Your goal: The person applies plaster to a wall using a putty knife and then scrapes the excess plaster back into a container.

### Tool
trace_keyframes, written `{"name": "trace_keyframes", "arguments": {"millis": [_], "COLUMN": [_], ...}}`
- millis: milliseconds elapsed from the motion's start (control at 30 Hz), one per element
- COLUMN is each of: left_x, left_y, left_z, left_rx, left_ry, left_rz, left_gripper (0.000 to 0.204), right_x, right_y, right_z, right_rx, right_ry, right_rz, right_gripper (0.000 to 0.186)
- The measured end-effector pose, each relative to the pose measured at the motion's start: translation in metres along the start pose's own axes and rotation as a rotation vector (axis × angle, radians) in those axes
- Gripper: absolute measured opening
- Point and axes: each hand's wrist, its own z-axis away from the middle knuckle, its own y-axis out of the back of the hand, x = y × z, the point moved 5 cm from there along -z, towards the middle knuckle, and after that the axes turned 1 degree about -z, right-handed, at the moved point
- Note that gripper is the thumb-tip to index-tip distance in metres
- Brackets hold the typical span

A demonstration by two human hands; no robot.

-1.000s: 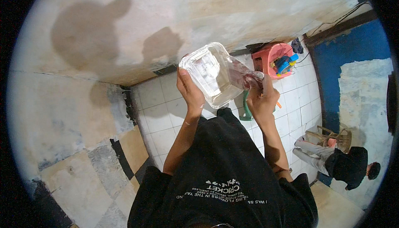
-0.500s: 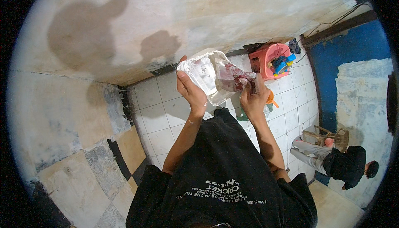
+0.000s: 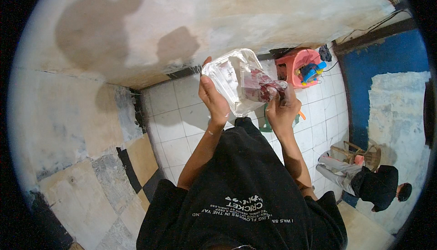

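Note:
My left hand (image 3: pixel 215 99) grips a clear plastic container (image 3: pixel 224 81) by its left side, its interior smeared with glossy white material. My right hand (image 3: pixel 283 106) is closed on a flat, reddish scraper (image 3: pixel 262 84) smeared with white, which lies over the right part of the container. The thumb and fingers of that hand are pressed on the scraper near its right end. Both hands are held out above the white tiled floor, beside a pale, patchy wall (image 3: pixel 236 13) that carries their shadow.
A pink plastic stool (image 3: pixel 286 65) holds a blue and yellow object (image 3: pixel 312 71). A green item (image 3: pixel 265 123) and an orange handle (image 3: pixel 301 114) lie below my right hand. At the right, a person (image 3: pixel 378 186) stands by a wooden chair (image 3: pixel 372 154) near a blue, partly white-coated wall (image 3: pixel 359 54).
My left hand and the container have shifted slightly right. The scraper in my right hand has moved leftward over the container, showing more of its red, smeared face.

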Motion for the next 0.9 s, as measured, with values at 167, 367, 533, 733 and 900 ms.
{"name": "trace_keyframes", "arguments": {"millis": [167, 367, 533, 733, 900], "left_x": [0.001, 0.003, 0.002, 0.008, 0.019], "left_y": [-0.004, -0.006, -0.003, -0.001, -0.005], "left_z": [0.005, 0.005, 0.002, 0.001, 0.002], "left_rx": [0.039, 0.067, 0.065, 0.085, 0.090], "left_ry": [-0.028, -0.130, -0.205, -0.188, -0.203], "left_rz": [0.058, 0.062, 0.011, 0.051, 0.018], "left_gripper": [0.060, 0.058, 0.057, 0.058, 0.059], "right_x": [0.007, 0.010, 0.022, 0.019, 0.001], "right_y": [-0.006, -0.014, -0.016, 0.002, 0.015], "right_z": [0.006, 0.015, 0.026, 0.030, 0.032], "right_rx": [-0.023, 0.004, -0.008, 0.024, 0.092], "right_ry": [0.024, -0.023, -0.298, -0.415, -0.114], "right_rz": [0.054, -0.072, -0.340, -0.461, -0.169], "right_gripper": [0.013, 0.007, 0.008, 0.007, 0.005]}}
